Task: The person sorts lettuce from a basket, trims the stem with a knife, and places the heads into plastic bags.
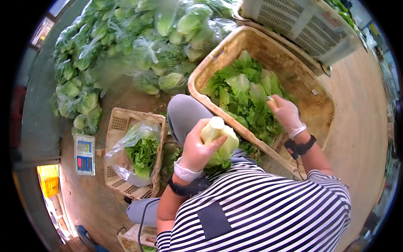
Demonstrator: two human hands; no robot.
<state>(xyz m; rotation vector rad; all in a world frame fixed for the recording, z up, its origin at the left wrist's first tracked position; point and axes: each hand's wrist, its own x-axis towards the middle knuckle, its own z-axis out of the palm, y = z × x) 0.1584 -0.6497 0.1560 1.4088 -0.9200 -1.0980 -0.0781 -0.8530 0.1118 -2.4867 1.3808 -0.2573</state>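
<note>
My gloved left hand [195,151] grips a head of lettuce [231,138] in front of my striped shirt. The lettuce's pale stem end points up and its green leaves hang down by my lap. Over the large tan plastic crate [207,102], my gloved right hand [285,115] is closed around a small tool [271,100] with a yellowish handle, mostly hidden by the fingers. Loose lettuce leaves [244,88] are heaped inside this crate, just beyond that hand.
At my left, a smaller crate [110,176] holds lettuce in a clear plastic bag [116,159]. A digital scale [85,154] sits beyond it. Bagged lettuces [141,47] are piled ahead. A pale crate [283,19] stands at the upper right; a black cable [143,217] runs past my left arm.
</note>
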